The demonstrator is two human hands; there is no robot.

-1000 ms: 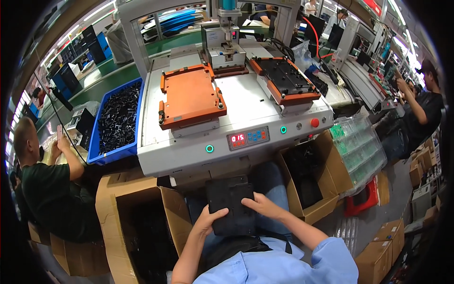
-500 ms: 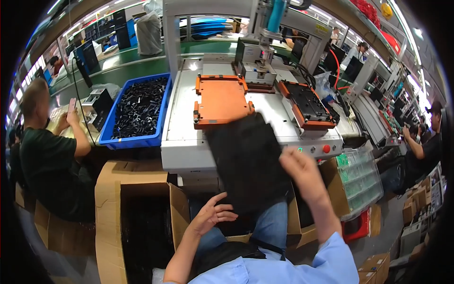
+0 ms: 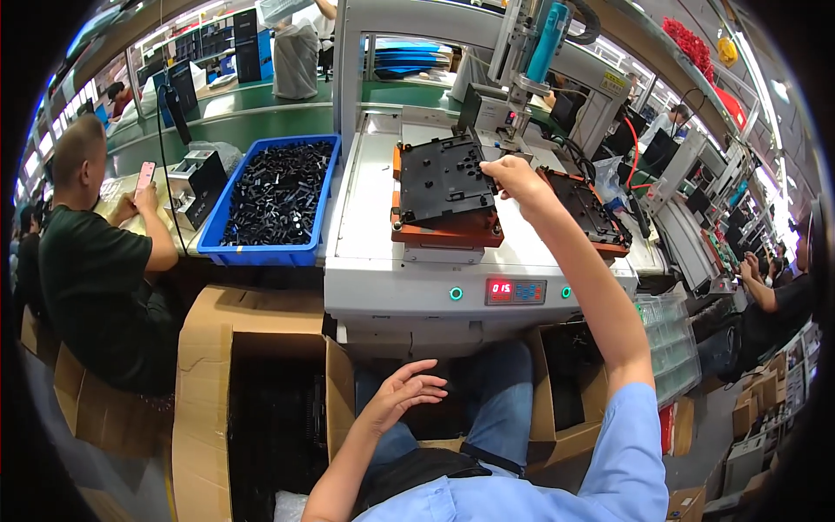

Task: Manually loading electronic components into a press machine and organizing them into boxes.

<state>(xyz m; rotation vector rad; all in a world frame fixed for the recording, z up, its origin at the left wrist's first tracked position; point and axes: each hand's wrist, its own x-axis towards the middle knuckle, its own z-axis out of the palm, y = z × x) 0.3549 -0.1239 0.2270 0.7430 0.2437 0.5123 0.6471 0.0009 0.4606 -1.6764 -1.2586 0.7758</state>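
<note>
A flat black plastic panel (image 3: 442, 181) with small posts and holes rests slightly tilted over the orange fixture (image 3: 448, 233) on the white machine. My right hand (image 3: 517, 181) pinches its right edge, arm stretched forward. Over my lap my left hand (image 3: 405, 395) hovers with fingers apart, holding nothing. A second black panel (image 3: 581, 204) lies in another orange fixture to the right, partly behind my right forearm. Between the fixtures, toward the back, stands the press head with a blue cylinder (image 3: 548, 42).
A blue bin (image 3: 265, 254) of small black parts sits left of the machine. Open cardboard boxes (image 3: 202, 383) flank my legs, with black pieces inside. The machine's front carries a lit display (image 3: 515, 291) and buttons. One person (image 3: 96, 261) sits at the left holding a phone.
My right hand has carried the black panel from above my lap forward onto the left orange fixture. My left hand stays near my lap, now apart from the panel.
</note>
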